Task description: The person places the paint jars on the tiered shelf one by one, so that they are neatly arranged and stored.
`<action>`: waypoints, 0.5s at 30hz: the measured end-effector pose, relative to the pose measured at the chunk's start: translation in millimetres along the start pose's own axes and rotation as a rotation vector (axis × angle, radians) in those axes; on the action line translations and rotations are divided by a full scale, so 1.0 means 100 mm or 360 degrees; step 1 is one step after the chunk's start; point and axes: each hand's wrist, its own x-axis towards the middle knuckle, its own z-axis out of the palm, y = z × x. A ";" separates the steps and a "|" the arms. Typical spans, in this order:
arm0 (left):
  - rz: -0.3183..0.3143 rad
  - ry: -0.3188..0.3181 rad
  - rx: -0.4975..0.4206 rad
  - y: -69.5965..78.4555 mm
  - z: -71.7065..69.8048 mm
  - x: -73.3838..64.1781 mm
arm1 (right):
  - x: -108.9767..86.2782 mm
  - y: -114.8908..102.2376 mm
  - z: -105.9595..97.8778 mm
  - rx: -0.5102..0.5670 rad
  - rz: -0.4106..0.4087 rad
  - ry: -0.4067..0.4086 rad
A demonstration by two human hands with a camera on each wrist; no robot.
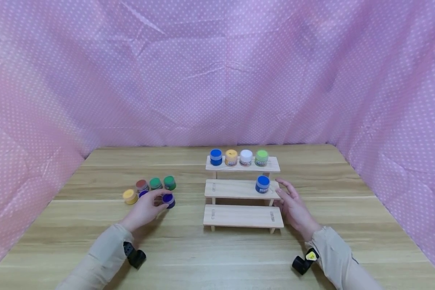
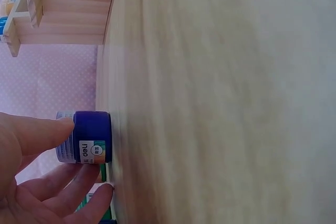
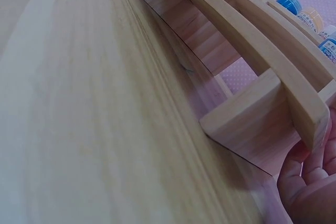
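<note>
My left hand pinches a small dark purple paint jar between thumb and fingers. In the left wrist view, the jar lies sideways in the picture, its coloured end against or very near the tabletop. My right hand is at the right end of a three-tier wooden stand, its fingers loosely bent by the middle tier. The right wrist view has those fingertips at the plank's end; firm contact is hard to tell. A blue jar sits on the middle tier's right side.
On the top tier stand a blue jar, an orange-yellow jar, a white jar and a light green jar. Near my left hand are a yellow jar, a reddish-brown jar, two green jars and a partly hidden purple jar.
</note>
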 end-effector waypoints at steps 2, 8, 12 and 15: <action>0.0003 0.0004 -0.0006 0.00 0.00 0.01 | 0.00 0.00 0.00 0.0002 -0.0007 0.0003; -0.0025 -0.0009 -0.0038 0.00 0.02 0.01 | 0.00 0.01 0.00 0.0010 0.0004 0.0014; -0.0046 -0.0018 -0.0047 0.01 0.03 0.00 | -0.01 0.01 0.00 0.0012 0.0023 0.0020; -0.0054 -0.0011 -0.0048 0.02 0.03 0.01 | 0.00 0.01 -0.01 0.0003 0.0002 0.0013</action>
